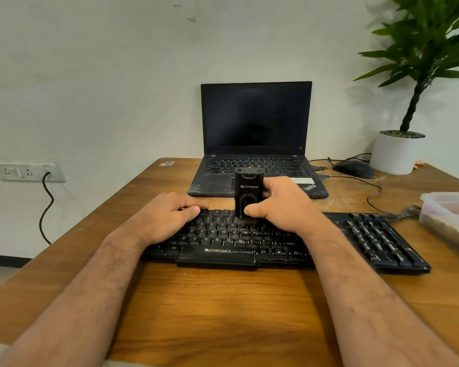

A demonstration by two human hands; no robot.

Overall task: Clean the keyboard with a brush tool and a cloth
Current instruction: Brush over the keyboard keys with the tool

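Observation:
A black keyboard [368,239] lies across the wooden table [223,308] in front of me. My right hand [278,202] grips a black brush tool [248,193], thumb on its front and fingers behind it. The tool stands upright with its lower end on the upper key rows near the keyboard's middle. My left hand [170,218] rests on the keyboard's upper left part, fingers curled over its far edge. No cloth is in view.
An open black laptop [255,123] sits behind the keyboard. A black mouse [354,168] and its cable lie at the right, beside a white potted plant [396,152]. A clear plastic box [451,215] stands at the right edge. A wall socket [28,172] with a black cord is left.

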